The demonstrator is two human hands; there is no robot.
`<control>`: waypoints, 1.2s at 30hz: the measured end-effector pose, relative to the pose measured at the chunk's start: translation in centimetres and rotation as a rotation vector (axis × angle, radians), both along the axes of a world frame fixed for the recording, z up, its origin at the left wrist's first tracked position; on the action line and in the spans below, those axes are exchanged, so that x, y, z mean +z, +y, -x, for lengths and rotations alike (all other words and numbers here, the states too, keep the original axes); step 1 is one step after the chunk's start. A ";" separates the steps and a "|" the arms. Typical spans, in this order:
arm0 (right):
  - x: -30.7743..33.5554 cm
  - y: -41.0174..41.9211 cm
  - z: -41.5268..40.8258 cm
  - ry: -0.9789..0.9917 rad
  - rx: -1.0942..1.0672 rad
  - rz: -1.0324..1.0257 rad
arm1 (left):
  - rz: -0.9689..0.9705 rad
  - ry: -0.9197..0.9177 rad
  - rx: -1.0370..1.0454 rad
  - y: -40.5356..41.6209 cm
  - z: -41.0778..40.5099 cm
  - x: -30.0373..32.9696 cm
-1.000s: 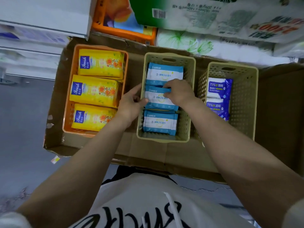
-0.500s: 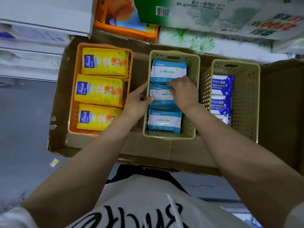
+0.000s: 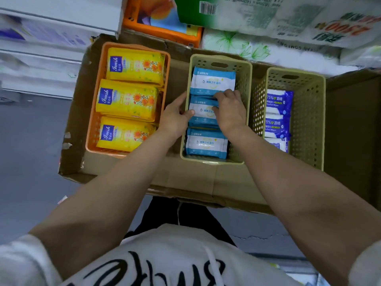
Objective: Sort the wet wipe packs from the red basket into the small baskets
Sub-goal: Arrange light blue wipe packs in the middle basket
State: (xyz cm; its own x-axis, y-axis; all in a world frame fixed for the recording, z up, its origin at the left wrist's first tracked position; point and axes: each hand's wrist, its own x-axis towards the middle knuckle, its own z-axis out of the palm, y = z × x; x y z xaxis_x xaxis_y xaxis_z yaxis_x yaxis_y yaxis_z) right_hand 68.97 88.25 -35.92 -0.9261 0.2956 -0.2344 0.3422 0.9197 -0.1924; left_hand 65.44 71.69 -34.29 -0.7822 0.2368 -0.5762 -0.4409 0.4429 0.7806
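Note:
Three light blue and white wipe packs lie in a row in the middle beige basket (image 3: 245, 83). Both hands are on the middle blue pack (image 3: 201, 112): my left hand (image 3: 175, 118) grips its left edge, thumb on top, over the basket's left wall. My right hand (image 3: 231, 112) holds its right side with curled fingers at the pack's far edge. The far blue pack (image 3: 212, 80) and the near blue pack (image 3: 206, 143) lie untouched. An orange basket (image 3: 91, 129) at left holds three yellow packs (image 3: 127, 100). The right beige basket (image 3: 309, 112) holds dark blue alcohol wipe packs (image 3: 278, 112).
All three baskets stand on flattened brown cardboard (image 3: 185, 178) over a grey floor (image 3: 26, 153). Stacked tissue and paper roll packages (image 3: 268, 17) line the far side. An orange package (image 3: 160, 19) lies behind the baskets. The red basket is not in view.
The view shifted slightly. My right hand slid toward the far edge of the middle blue pack, and my left hand's thumb moved onto that pack's left side.

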 end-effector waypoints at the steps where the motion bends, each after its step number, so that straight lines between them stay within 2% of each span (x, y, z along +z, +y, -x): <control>1: 0.2 0.0 0.0 -0.010 0.012 0.007 | 0.021 0.016 0.003 0.0 -0.1 0.1; 6: 3.6 0.8 0.0 -0.175 0.093 0.038 | 0.195 0.077 -0.049 -0.2 -1.1 2.7; 10: 9.2 0.7 -0.5 -0.185 0.166 0.049 | 0.306 0.182 -0.147 -2.2 -2.5 7.2; 15: 16.9 -1.1 -1.8 0.014 0.273 0.043 | 0.417 0.423 -0.229 -8.2 -4.2 13.6; 21: 22.9 -5.7 -3.4 0.274 0.345 0.055 | 0.539 0.730 -0.111 -17.4 -5.6 19.0; 25: 24.0 -10.9 -3.5 0.323 0.344 0.090 | 0.549 0.811 -0.015 -24.0 -5.4 20.4; 29: 23.9 -18.7 -1.5 0.367 0.353 0.157 | 0.573 0.817 0.062 -32.0 -3.7 20.5; 36: 25.4 -36.6 6.3 0.463 0.353 0.236 | 0.664 0.851 0.038 -48.8 2.7 22.3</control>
